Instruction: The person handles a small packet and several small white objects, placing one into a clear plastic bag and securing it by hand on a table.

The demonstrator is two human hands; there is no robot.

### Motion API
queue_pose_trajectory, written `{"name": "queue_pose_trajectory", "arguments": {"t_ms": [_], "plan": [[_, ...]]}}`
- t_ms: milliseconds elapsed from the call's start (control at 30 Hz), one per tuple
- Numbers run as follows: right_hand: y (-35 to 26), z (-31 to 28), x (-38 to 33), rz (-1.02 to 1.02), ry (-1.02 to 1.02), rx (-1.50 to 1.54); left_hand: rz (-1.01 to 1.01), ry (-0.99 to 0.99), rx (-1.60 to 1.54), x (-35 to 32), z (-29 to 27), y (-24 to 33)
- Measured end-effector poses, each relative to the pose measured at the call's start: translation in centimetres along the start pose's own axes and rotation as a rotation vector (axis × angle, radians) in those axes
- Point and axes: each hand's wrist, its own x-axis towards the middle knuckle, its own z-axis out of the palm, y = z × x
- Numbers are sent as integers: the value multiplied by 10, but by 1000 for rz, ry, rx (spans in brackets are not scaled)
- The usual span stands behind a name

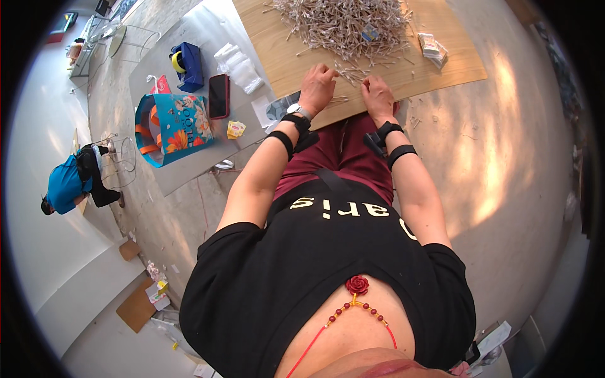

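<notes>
A large heap of cotton swabs covers the far part of a wooden tabletop. Along the heap's near edge, a smaller loose row of swabs lies between my hands. My left hand, with a watch at its wrist, is curled at the left end of this row, fingertips drawn together. Facing it from the right, my right hand rests by the table's near edge with its fingers bent inward. Whatever either hand pinches is too small to make out. A few swabs lie just beside my left hand.
Small packs sit right of the heap. On the grey table at left are a blue tape dispenser, a phone, white plastic bags, a floral bag and a yellow packet. Another person sits farther left.
</notes>
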Motion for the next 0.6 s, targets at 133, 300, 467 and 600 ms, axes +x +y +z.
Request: {"name": "queue_pose_trajectory", "arguments": {"t_ms": [133, 300, 467, 600], "plan": [[-1, -2, 0, 11, -13, 20, 72, -19, 123, 21, 12, -1], [2, 2, -2, 2, 30, 21, 123, -43, 132, 21, 17, -7], [5, 2, -4, 2, -1, 43, 74, -49, 41, 0, 4, -12], [8, 4, -2, 18, 25, 66, -82, 25, 98, -13, -7, -15]]}}
